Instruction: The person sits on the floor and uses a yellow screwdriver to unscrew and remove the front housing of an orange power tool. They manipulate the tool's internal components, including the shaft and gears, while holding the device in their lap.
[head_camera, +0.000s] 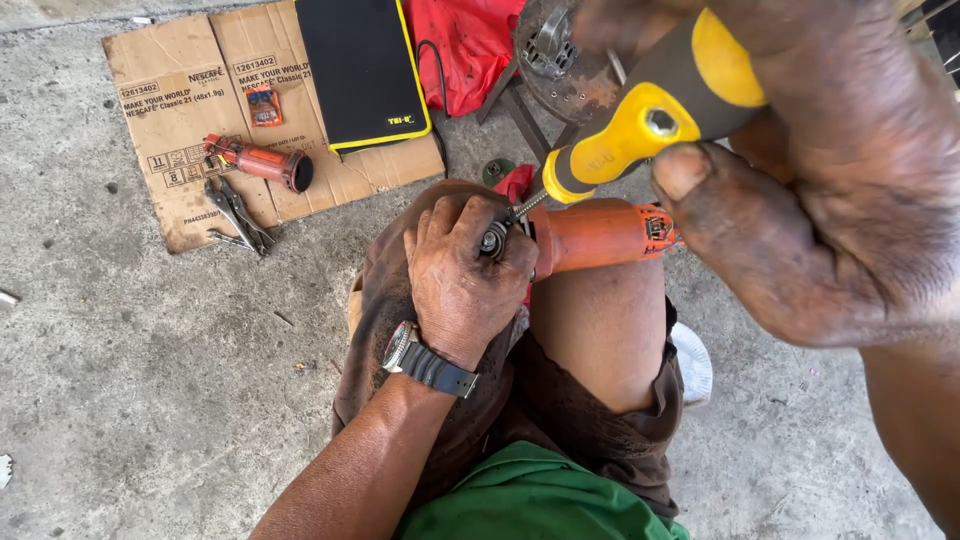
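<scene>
- Head view: left hand (462, 268) is clamped over the front end of an orange power tool (598, 236) at frame centre, on the knee.
- Right hand (800, 170), upper right, is wrapped around a yellow-handled screwdriver (640, 120); its tip meets the tool.
- Pliers (237, 214) lie on cardboard (180, 90), upper left.

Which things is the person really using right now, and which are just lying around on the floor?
In use:
left hand holding the end of the orange power tool
right hand gripping the yellow-handled screwdriver

Lying about:
orange tool part
pliers
cardboard
black pad
red cloth
</scene>
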